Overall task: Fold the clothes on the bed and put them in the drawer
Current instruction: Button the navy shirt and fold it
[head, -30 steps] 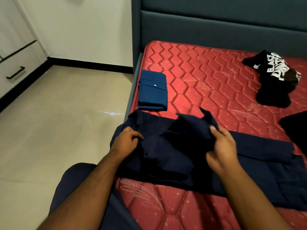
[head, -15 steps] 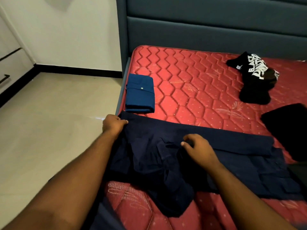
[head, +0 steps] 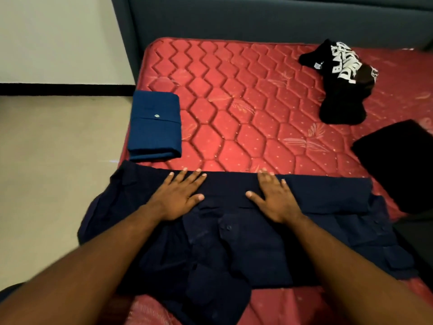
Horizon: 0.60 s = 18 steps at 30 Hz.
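Both hands now flat on navy garment (head: 234, 242), red mattress (head: 246, 109), beige floor (head: 58, 172)

Left hand (head: 178, 197) and right hand (head: 274, 198) lie flat, fingers spread, palms down.

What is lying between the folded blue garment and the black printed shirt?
Head view: only bare red mattress lies between the folded blue garment and the black printed shirt.

a home bedroom; a red quilted mattress (head: 246, 106) against a padded headboard (head: 257, 17); tiled floor (head: 46, 172) beside it.
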{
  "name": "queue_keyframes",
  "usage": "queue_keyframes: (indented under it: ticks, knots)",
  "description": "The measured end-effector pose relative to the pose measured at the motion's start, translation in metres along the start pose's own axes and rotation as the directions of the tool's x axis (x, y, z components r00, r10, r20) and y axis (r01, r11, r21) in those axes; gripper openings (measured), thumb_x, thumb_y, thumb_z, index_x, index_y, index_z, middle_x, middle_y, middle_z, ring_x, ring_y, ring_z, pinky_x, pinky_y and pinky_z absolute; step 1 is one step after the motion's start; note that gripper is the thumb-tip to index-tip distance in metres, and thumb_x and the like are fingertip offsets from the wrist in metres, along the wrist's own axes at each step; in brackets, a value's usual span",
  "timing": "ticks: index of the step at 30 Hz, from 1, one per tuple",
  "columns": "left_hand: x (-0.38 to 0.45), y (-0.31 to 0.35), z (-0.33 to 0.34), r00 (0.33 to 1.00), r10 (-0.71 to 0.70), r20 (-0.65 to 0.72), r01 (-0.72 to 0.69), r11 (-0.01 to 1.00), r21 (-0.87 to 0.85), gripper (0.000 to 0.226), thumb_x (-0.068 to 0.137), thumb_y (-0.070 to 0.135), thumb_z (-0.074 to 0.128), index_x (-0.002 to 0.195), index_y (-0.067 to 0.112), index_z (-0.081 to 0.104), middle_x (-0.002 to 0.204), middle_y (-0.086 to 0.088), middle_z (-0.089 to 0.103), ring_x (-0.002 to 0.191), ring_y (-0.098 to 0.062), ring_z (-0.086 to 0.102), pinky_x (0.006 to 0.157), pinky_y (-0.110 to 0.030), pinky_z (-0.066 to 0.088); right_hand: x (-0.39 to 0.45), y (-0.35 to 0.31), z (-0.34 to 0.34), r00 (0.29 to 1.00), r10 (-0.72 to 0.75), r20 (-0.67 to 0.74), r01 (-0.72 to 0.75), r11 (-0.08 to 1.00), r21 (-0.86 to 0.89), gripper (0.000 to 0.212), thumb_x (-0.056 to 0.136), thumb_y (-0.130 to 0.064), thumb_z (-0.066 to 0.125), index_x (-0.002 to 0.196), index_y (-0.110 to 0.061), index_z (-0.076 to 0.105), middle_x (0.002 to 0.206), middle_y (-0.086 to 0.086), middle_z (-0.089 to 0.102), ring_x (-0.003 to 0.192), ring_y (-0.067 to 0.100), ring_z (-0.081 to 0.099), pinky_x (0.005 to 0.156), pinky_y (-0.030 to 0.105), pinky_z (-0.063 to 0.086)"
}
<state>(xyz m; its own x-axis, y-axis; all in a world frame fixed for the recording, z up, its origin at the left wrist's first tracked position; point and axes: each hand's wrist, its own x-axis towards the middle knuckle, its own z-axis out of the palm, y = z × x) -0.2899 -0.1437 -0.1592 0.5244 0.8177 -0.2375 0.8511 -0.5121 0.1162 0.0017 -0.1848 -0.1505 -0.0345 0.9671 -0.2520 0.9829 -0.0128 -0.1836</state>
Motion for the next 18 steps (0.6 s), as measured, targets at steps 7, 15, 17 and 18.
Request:
queue_keyframes:
  ticks: [7, 15, 17, 18]
  knots:
    - [0.001, 0.006, -0.005, 0.994, -0.064, 0.089, 0.063, 0.998, 0.013, 0.085, 0.071, 0.073, -0.011, 0.149, 0.04, -0.015, 0.159, 0.017, -0.015, 0.148, -0.017, -0.01, 0.116, -0.051, -0.006, -0.018, 0.157, -0.047, 0.912, 0.401, 0.083, -0.392, 0.914, -0.108, 0.107, 0.074, -0.085, 0.019, 0.153, -0.017, -0.005, 0.161, 0.0, -0.009, 0.149, 0.018, -0.005, 0.119, 0.051, -0.002]
    - [-0.041, 0.008, -0.035, 0.992, -0.124, 0.033, 0.128, 0.974, -0.189, 0.048, 0.101, 0.035, 0.043, 0.148, 0.031, 0.035, 0.159, 0.007, 0.023, 0.146, -0.026, 0.02, 0.117, -0.052, 0.015, -0.053, -0.047, -0.056, 0.868, -0.48, -0.126, 0.496, 0.843, 0.21, 0.05, 0.088, -0.017, 0.065, 0.136, -0.013, 0.052, 0.141, 0.008, 0.052, 0.133, 0.022, 0.043, 0.11, 0.02, 0.021]
    - [-0.075, -0.005, -0.04, 0.99, -0.075, -0.116, 0.031, 0.937, -0.348, 0.035, 0.097, 0.015, 0.052, 0.131, 0.02, 0.06, 0.14, 0.002, 0.055, 0.132, -0.018, 0.048, 0.114, -0.041, 0.031, -0.075, -0.099, -0.039, 0.729, -0.683, -0.042, 0.676, 0.708, 0.205, 0.045, 0.084, -0.011, 0.062, 0.128, -0.014, 0.061, 0.131, 0.005, 0.06, 0.124, 0.022, 0.052, 0.109, 0.028, 0.032]
    - [-0.094, -0.013, -0.04, 0.984, -0.082, -0.16, 0.012, 0.917, -0.399, 0.032, 0.095, 0.007, 0.054, 0.124, 0.015, 0.066, 0.13, 0.001, 0.063, 0.124, -0.016, 0.055, 0.11, -0.034, 0.036, -0.082, -0.117, -0.03, 0.672, -0.74, -0.001, 0.733, 0.665, 0.141, 0.046, 0.084, -0.012, 0.058, 0.129, -0.017, 0.06, 0.132, 0.003, 0.059, 0.125, 0.022, 0.051, 0.108, 0.034, 0.034]
